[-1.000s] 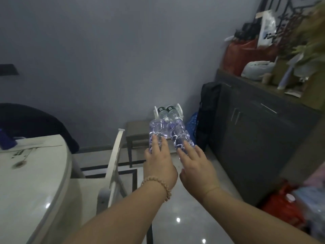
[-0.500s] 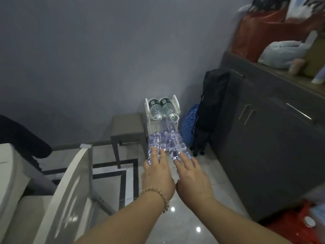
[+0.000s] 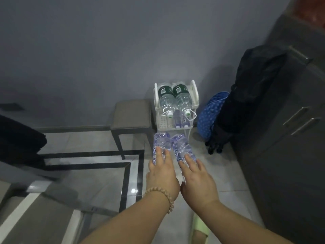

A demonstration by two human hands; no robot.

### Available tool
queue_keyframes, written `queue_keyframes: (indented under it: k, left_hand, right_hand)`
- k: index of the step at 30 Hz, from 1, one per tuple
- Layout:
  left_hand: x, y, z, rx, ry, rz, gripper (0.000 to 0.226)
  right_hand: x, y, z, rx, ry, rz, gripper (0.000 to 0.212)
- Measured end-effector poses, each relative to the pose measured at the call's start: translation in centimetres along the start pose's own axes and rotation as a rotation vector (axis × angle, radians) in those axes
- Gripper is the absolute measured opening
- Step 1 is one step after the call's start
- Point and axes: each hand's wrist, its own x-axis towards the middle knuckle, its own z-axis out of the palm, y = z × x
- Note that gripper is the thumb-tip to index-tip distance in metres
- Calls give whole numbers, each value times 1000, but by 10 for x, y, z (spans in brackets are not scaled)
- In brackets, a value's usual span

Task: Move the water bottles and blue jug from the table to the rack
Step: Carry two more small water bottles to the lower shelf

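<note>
My left hand (image 3: 161, 170) grips a clear ribbed water bottle (image 3: 161, 143) that points away from me toward the rack. A second clear bottle (image 3: 182, 147) is held the same way in my right hand (image 3: 197, 180), right beside the first. Just beyond them stands a small white rack (image 3: 194, 103) against the wall. Two large green-labelled bottles (image 3: 167, 101) lie on its top shelf with caps toward me. More small bottles (image 3: 180, 121) show on the shelf below. No blue jug is in view.
A grey stool (image 3: 131, 117) stands left of the rack. A blue dotted bag (image 3: 211, 115) and a black bag (image 3: 251, 95) lean against a dark cabinet (image 3: 290, 138) on the right. A white chair (image 3: 35, 208) sits at lower left, and a green slipper (image 3: 199, 226) below my arm.
I have come closer to the rack with both bottles held out in front. The view tilted down; the table and the cabinet top have left the frame.
</note>
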Motion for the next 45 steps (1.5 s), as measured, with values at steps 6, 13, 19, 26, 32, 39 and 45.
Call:
queue_keyframes:
  k: [6,13,19,26,32,39,45]
  left_hand:
    - [90,18,40,-45,-14,-104,94]
    - [203,10,121,-86,3,-131,90]
    - [296,-30,193,-140,9,-107,87]
    - [412,-74,257,-94,88,19,85]
    - [479,-104,306,-159,221,78,82]
    - [515,-117,323,-380,368,166,54]
    - [534,-122,316,-336,306,137,44]
  right_hand:
    - [91,52,26,75,-73,-31,69]
    - [196,119,100,89,-99,-32,65]
    - [279,141,184,171,-29,14,62]
    - [386,168,265,201,125,-3,66]
    - [446,184,320,203,209,-25,63]
    - [474,178,331,191,215,-97,33]
    - [487,166,334,90,239,3,33]
